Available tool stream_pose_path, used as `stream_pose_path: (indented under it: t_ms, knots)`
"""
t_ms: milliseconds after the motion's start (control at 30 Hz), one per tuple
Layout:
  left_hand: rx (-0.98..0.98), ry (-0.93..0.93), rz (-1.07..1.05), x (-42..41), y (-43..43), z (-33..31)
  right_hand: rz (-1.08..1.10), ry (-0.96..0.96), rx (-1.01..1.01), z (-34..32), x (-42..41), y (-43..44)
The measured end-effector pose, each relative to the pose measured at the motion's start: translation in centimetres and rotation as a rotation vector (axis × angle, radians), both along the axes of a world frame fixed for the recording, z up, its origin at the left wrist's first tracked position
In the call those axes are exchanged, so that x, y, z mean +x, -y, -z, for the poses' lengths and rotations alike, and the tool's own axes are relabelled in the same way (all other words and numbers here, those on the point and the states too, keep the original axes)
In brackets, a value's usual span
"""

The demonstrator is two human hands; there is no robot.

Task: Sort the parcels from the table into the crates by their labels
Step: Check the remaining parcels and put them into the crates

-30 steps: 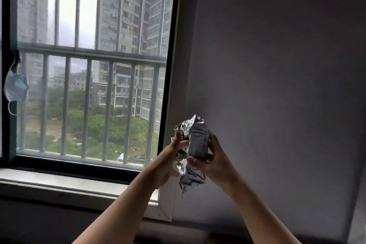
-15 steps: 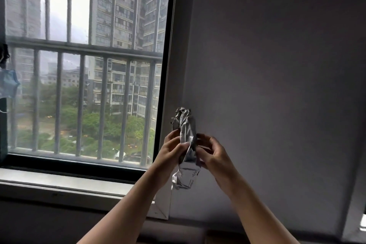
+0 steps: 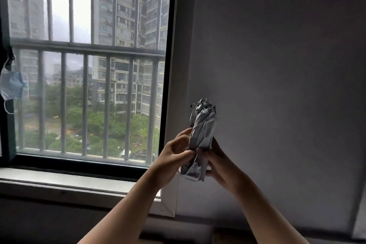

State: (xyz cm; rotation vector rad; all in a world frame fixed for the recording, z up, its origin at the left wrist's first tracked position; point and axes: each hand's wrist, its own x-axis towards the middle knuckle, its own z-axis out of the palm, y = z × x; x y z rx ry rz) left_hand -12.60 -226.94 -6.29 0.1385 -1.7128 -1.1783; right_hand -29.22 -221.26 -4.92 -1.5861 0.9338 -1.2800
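A crumpled grey plastic parcel (image 3: 202, 130) is held upright in front of the wall, raised to about chest height. My left hand (image 3: 174, 156) pinches its left side with fingers curled on the wrapping. My right hand (image 3: 215, 160) grips its lower right side from behind, partly hidden by the parcel. No label shows on the side facing me. No table or crates are in view.
A barred window (image 3: 89, 65) fills the left half, with a stone sill (image 3: 59, 180) below it. A blue face mask (image 3: 11, 87) hangs on the window frame at far left. A plain grey wall (image 3: 277, 65) fills the right half.
Both hands have turned the parcel between them; the flat side with printed text seen a second ago now faces away. The parcel stands a little more upright.
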Motion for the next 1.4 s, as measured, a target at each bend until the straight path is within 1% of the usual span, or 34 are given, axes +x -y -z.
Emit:
stream_pose_path:
  t_ms: [67, 133, 233, 333, 400, 467, 533, 567, 633, 667, 733, 800, 867, 967, 1000, 1067, 1100, 1133, 1233, 1333, 1400]
  knots:
    - [0.078, -0.033, -0.011, 0.1, -0.5, -0.5, 0.006, -0.009, -0.033, 0.2, 0.1, 0.2]
    - [0.218, -0.077, -0.052, 0.3, -1.0, -1.1, 0.024, -0.031, -0.05, 0.6, 0.0, 0.5]
    - [0.29, -0.084, -0.137, 0.6, -0.7, -1.1, 0.037, -0.067, -0.022, 1.0, -0.2, 0.5]
    - [0.366, -0.075, -0.113, 1.1, -1.0, -1.4, 0.06, -0.21, -0.043, 1.2, -0.1, -0.2]
    - [0.408, -0.095, -0.104, 1.5, -1.2, -1.5, 0.076, -0.344, -0.083, 1.4, 0.1, -0.5]
    - [0.454, -0.128, -0.086, 1.6, -1.5, -1.8, 0.138, -0.472, -0.139, 1.7, 0.5, -0.7]
    - [0.471, -0.143, -0.003, 2.0, -1.1, -1.9, 0.222, -0.571, -0.238, 2.1, 0.7, -0.8]
    - [0.493, -0.123, 0.026, 2.2, -1.1, -1.9, 0.266, -0.622, -0.301, 2.4, 0.7, -0.7]
    - [0.521, -0.021, 0.063, 2.5, -0.8, -1.8, 0.335, -0.732, -0.403, 3.1, 0.5, -0.2]
    - [0.499, 0.025, 0.051, 2.4, -0.8, -1.6, 0.357, -0.779, -0.436, 3.4, 0.5, 0.0]
    - [0.445, 0.018, -0.024, 2.4, -1.0, -1.4, 0.388, -0.813, -0.47, 3.8, 0.3, 0.3]
    - [0.43, -0.032, -0.052, 2.4, -1.6, -1.3, 0.388, -0.762, -0.465, 3.8, 0.6, 0.3]
    - [0.434, -0.106, -0.031, 2.9, -1.6, -1.1, 0.415, -0.673, -0.45, 3.5, 1.3, 0.1]
    - [0.474, -0.202, 0.049, 4.2, -1.3, -0.7, 0.606, -0.471, -0.424, 3.6, 0.9, 0.5]
    - [0.487, -0.237, 0.089, 4.6, -1.3, -0.5, 0.637, -0.39, -0.376, 3.6, 0.5, 0.5]
    - [0.502, -0.276, 0.141, 5.4, -1.1, -0.1, 0.563, -0.204, -0.211, 3.2, -0.1, 0.1]
    - [0.504, -0.28, 0.138, 5.7, -1.0, 0.0, 0.498, -0.128, -0.169, 3.1, -0.2, -0.1]
    - [0.501, -0.274, 0.131, 5.9, -0.9, 0.1, 0.451, -0.084, -0.181, 2.9, -0.1, -0.3]
    - [0.523, -0.229, 0.118, 6.1, -1.1, 0.0, 0.491, -0.119, -0.347, 2.4, 0.7, -0.9]
    - [0.632, -0.154, 0.119, 6.1, -1.5, 0.1, 0.493, -0.085, -0.41, 2.1, 1.2, -1.3]
    - [0.622, -0.112, 0.064, 6.1, -1.3, 0.2, 0.515, -0.08, -0.437, 2.0, 1.2, -1.5]
